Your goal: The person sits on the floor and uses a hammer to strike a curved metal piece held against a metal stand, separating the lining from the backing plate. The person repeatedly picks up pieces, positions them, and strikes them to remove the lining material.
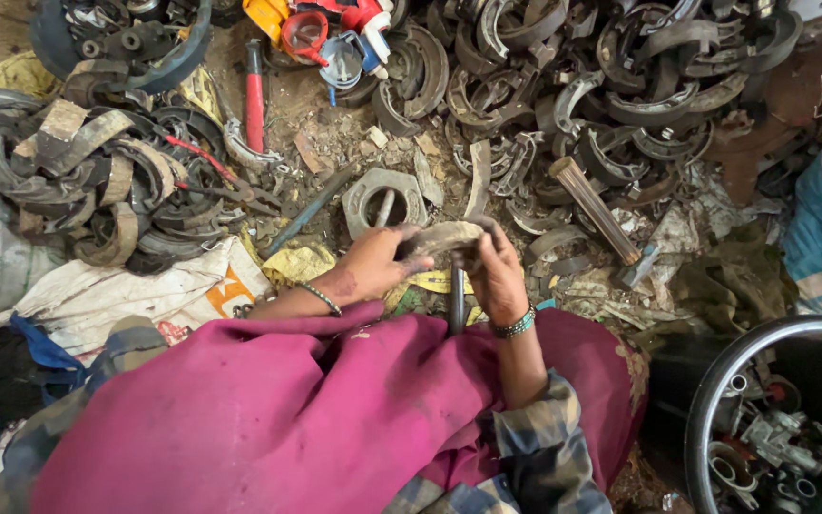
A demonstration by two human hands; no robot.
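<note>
A curved, dirty brake shoe [446, 235] is gripped at both ends. My left hand [375, 264] closes on its left end and my right hand [497, 271] on its right end. Both wrists wear beaded bracelets. A dark metal bar [456, 303] stands upright under the shoe, between my knees. A magenta cloth [316, 409] covers my lap below the hands. A large hexagonal metal nut [382, 197] with a rod through it lies on the ground just beyond my left hand.
Piles of worn brake shoes lie at the left [97, 181] and across the top right [601, 76]. A wooden-handled hammer [601, 214] lies to the right. A red-handled tool [255, 95], coloured plastic bottles [325, 33], white sacks [135, 295] and a black tub of metal parts [782, 419] surround me.
</note>
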